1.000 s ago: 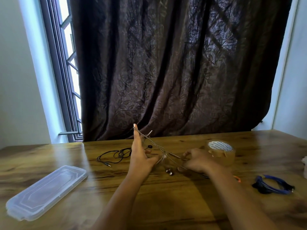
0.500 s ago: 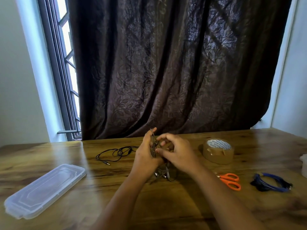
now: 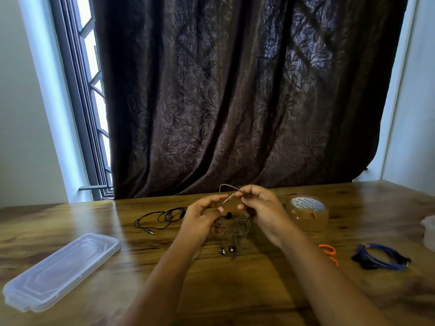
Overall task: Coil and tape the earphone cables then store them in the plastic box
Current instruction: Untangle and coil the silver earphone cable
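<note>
Both hands hold a thin grey earphone cable (image 3: 236, 228) above the wooden table (image 3: 235, 290). My right hand (image 3: 261, 208) pinches the cable near its plug end, with a small loop arching above the fingers. My left hand (image 3: 202, 216) holds the cable's loose loops, which hang below it. The two earbuds (image 3: 226, 250) dangle down onto the table. A black earphone cable (image 3: 162, 218) lies uncoiled on the table to the left of my hands. A clear plastic box lid (image 3: 61, 270) lies at the front left.
A roll of brown tape (image 3: 308, 214) stands right of my hands. Orange scissors (image 3: 329, 252) lie partly behind my right forearm. A coiled blue cable (image 3: 381, 256) lies further right. A clear container's edge (image 3: 428, 229) shows at the right border. A dark curtain (image 3: 235, 90) hangs behind the table.
My hands have drawn slightly apart and the right hand has lifted the plug end upward. The wound loops now hang slack below the left hand with the earbuds on the table.
</note>
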The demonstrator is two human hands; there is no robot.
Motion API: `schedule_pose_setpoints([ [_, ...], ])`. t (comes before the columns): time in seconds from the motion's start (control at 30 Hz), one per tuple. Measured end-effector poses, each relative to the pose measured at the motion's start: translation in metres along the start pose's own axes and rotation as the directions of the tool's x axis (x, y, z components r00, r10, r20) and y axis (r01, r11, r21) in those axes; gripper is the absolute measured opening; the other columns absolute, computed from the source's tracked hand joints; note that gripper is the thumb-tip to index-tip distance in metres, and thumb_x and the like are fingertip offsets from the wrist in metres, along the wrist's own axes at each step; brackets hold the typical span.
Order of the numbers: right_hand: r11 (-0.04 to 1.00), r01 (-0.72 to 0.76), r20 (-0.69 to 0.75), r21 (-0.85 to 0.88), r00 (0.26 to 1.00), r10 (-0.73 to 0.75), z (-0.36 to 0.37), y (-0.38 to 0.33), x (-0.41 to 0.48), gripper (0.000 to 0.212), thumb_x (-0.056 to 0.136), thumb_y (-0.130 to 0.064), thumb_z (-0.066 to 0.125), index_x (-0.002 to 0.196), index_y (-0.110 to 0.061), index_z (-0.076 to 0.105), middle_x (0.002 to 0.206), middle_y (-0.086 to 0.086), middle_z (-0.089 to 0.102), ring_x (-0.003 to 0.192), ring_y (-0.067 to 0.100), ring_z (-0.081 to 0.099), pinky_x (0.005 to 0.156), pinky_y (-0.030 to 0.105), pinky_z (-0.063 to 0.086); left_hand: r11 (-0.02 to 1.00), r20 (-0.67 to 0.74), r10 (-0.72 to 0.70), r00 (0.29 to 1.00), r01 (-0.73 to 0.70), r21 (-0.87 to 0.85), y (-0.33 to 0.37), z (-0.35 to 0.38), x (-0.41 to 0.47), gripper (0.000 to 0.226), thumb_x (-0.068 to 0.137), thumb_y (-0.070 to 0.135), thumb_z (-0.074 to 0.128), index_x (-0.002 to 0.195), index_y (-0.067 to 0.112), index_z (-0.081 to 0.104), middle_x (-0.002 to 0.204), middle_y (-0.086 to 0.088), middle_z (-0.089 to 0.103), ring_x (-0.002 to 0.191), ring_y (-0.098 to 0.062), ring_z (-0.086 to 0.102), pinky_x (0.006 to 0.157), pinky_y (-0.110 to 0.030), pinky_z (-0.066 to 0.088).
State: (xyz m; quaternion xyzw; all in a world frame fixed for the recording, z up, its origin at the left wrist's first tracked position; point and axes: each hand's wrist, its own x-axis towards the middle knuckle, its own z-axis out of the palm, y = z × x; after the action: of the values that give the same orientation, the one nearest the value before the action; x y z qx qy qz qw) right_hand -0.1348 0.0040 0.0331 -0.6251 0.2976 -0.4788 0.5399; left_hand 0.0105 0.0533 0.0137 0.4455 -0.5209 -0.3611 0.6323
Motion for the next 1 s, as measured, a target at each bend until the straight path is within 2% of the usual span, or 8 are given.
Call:
schedule_pose_setpoints([
  [0.13, 0.984, -0.061, 0.045, 0.164, 0.998, 0.055, -0.001, -0.006, -0.002, 0.031, 0.092, 0.005, 0.040, 0.078, -0.009, 0.064, 0.075, 0.001, 0.066, 0.049, 0.003, 0.048, 0.050, 0.016, 0.038, 0.942, -0.146, 0.124, 0.982, -0.070, 0.327, -0.002, -0.003, 0.003, 0.029, 0.086, 0.005, 0.065, 0.102, 0.029, 0.067, 0.102, 0.004, 0.065, 0.059, -0.006, 0.061, 0.046, -0.016, 0.046],
  [0.33, 0.992, -0.042, 0.001, 0.115, 0.999, 0.042, -0.003, -0.005, -0.002, 0.027, 0.091, 0.001, 0.041, 0.085, -0.011, 0.065, 0.063, -0.004, 0.057, 0.045, 0.003, 0.039, 0.051, 0.018, 0.033, 0.850, -0.244, 0.303, 0.921, -0.145, 0.506, -0.011, -0.008, 0.005, 0.030, 0.086, 0.010, 0.066, 0.107, 0.031, 0.068, 0.106, 0.017, 0.057, 0.091, -0.017, 0.062, 0.079, -0.036, 0.057],
  [0.5, 0.993, -0.085, -0.056, -0.081, 0.995, 0.080, -0.009, 0.002, 0.001, 0.010, 0.092, -0.015, 0.053, 0.085, -0.015, 0.061, 0.057, -0.006, 0.045, 0.048, 0.006, 0.040, 0.054, 0.021, 0.035, 0.790, -0.246, 0.370, 0.896, -0.164, 0.590, -0.010, -0.009, 0.005, 0.047, 0.086, -0.013, 0.049, 0.071, 0.030, 0.063, 0.103, 0.003, 0.057, 0.103, -0.015, 0.055, 0.087, -0.021, 0.050],
  [0.6, 0.964, -0.061, -0.058, -0.258, 0.997, 0.047, -0.008, 0.004, 0.000, 0.010, 0.083, -0.019, 0.070, 0.089, -0.015, 0.063, 0.063, -0.009, 0.057, 0.058, 0.004, 0.052, 0.056, 0.019, 0.040, 0.447, -0.106, 0.518, 0.849, -0.163, 0.879, -0.007, -0.008, -0.001, 0.046, 0.084, -0.008, 0.051, 0.112, 0.024, 0.067, 0.121, 0.004, 0.047, 0.110, -0.013, 0.043, 0.072, -0.018, 0.046],
  [0.67, 0.953, -0.003, -0.049, -0.303, 0.999, -0.012, -0.010, 0.004, 0.001, 0.019, 0.077, -0.013, 0.076, 0.088, -0.018, 0.061, 0.063, -0.009, 0.054, 0.061, 0.007, 0.051, 0.055, 0.021, 0.040, 0.236, -0.006, 0.518, 0.855, -0.137, 0.962, -0.007, -0.005, -0.004, 0.071, 0.085, 0.001, 0.056, 0.144, 0.033, 0.033, 0.138, 0.001, 0.030, 0.116, -0.016, 0.035, 0.065, -0.018, 0.045],
  [0.73, 0.825, 0.067, -0.027, -0.561, 0.995, -0.099, -0.016, 0.002, 0.001, 0.025, 0.074, -0.014, 0.076, 0.085, -0.027, 0.058, 0.065, -0.011, 0.049, 0.060, 0.008, 0.046, 0.054, 0.025, 0.038, 0.259, -0.059, 0.477, 0.877, -0.076, 0.963, -0.006, -0.004, -0.006, 0.092, 0.087, 0.019, 0.062, 0.146, 0.042, -0.004, 0.147, -0.004, 0.015, 0.124, -0.022, 0.029, 0.072, -0.022, 0.050],
  [0.83, 0.386, 0.131, 0.081, -0.913, 0.986, -0.143, -0.022, -0.001, -0.002, 0.027, 0.078, -0.015, 0.067, 0.088, -0.036, 0.053, 0.084, -0.017, 0.051, 0.075, 0.004, 0.049, 0.054, 0.023, 0.034, 0.407, -0.219, 0.400, 0.890, 0.042, 0.912, -0.011, -0.010, -0.007, 0.103, 0.088, 0.040, 0.061, 0.138, 0.045, -0.029, 0.151, -0.005, 0.003, 0.129, -0.024, 0.027, 0.083, -0.028, 0.050],
  [1.0, 0.286, 0.101, 0.027, -0.953, 0.968, -0.250, -0.017, 0.001, -0.006, 0.032, 0.082, -0.002, 0.056, 0.085, -0.033, 0.056, 0.098, -0.014, 0.053, 0.093, 0.011, 0.054, 0.071, 0.030, 0.050, 0.540, -0.333, 0.457, 0.825, 0.041, 0.841, -0.008, -0.018, -0.008, 0.100, 0.091, 0.012, 0.056, 0.137, 0.048, -0.025, 0.147, -0.007, 0.016, 0.113, -0.021, 0.039, 0.063, -0.020, 0.037],
])
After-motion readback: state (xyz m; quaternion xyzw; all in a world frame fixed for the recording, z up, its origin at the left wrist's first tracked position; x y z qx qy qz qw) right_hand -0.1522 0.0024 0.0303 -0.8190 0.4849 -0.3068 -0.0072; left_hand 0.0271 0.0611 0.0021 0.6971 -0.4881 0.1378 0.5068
